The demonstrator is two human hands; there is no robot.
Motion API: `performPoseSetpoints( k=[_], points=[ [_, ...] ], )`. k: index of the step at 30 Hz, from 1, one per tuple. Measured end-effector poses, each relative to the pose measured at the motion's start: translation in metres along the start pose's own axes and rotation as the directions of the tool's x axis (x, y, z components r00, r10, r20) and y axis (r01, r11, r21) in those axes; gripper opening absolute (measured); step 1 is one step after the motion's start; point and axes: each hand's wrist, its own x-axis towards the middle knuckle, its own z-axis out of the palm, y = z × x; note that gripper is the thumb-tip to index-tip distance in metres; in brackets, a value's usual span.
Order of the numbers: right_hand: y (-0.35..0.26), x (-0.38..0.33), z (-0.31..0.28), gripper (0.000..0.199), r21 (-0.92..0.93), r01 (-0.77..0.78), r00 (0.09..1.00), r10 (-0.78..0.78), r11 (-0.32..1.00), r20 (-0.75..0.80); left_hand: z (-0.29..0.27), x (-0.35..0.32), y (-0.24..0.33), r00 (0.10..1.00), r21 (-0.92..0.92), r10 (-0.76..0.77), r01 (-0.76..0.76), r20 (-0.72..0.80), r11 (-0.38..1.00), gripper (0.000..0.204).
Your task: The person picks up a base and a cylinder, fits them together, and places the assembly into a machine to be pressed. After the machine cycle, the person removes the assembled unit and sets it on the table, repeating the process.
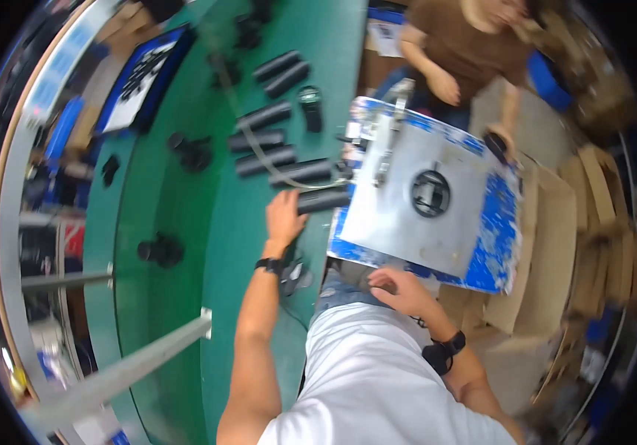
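My left hand (284, 213) reaches onto the green conveyor belt (185, 245) and grips the near end of a black tube (324, 200) lying beside the worn blue and white work plate (407, 215). More black tubes (266, 141) lie in a loose row on the belt just beyond it. My right hand (398, 288) rests low against my lap under the plate's near edge, fingers curled, holding nothing that I can see. A black round part (430, 193) sits in the middle of the plate.
A person in a brown shirt (467, 44) sits across the plate, one hand (446, 87) near its far edge. Cardboard boxes (593, 222) stack at the right. A blue tray (140, 78) of small black parts lies far left. A metal rail (126, 367) crosses low left.
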Motion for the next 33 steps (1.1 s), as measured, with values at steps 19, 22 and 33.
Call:
performPoseSetpoints(
  k=[19,22,33],
  points=[
    [-0.054,-0.001,-0.114,0.037,-0.201,0.164,0.548,-0.258,0.966,-0.796,-0.124,-0.016,0.204,0.967,-0.795,0.127,0.104,0.222,0.598,0.029],
    [-0.041,0.005,-0.176,0.072,-0.429,-0.207,0.455,-0.302,0.879,-0.838,-0.086,0.022,0.228,0.909,-0.570,0.400,-0.268,0.118,0.777,0.037],
    [-0.033,0.079,-0.150,0.110,-0.587,-0.618,0.672,-0.035,0.523,-0.740,0.003,0.075,0.225,0.643,-0.226,0.665,-0.632,0.381,0.741,0.032]
  ],
)
